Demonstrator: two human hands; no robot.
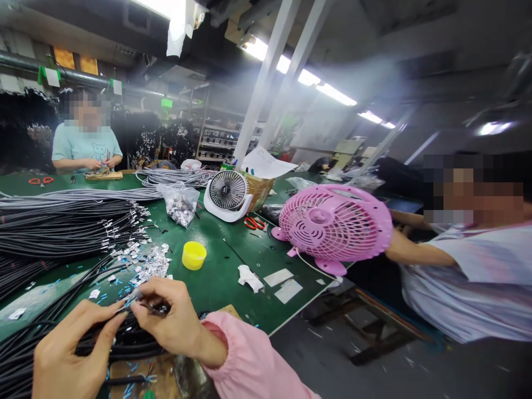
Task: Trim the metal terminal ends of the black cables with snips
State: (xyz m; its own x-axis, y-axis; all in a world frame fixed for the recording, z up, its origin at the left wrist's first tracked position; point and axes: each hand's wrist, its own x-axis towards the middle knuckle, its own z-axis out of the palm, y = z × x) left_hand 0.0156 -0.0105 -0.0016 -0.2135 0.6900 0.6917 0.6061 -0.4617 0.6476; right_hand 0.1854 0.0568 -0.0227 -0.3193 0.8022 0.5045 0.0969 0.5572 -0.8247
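My left hand (70, 349) lies over a bundle of black cables (25, 343) at the near edge of the green table (233, 260), fingers pinched on a cable end. My right hand (170, 318), in a pink sleeve, pinches the tip of that same black cable close to the left fingertips. Small silver metal terminals (152, 266) lie scattered just beyond my hands. More black cables (62, 227) with silver ends stretch across the left of the table.
A yellow cap (193, 255), a bag of terminals (180, 204), a white fan (228, 194), a pink fan (332, 224) and red scissors (254, 223) stand on the table. One person sits at the far left (85, 144), another close on the right (469, 260).
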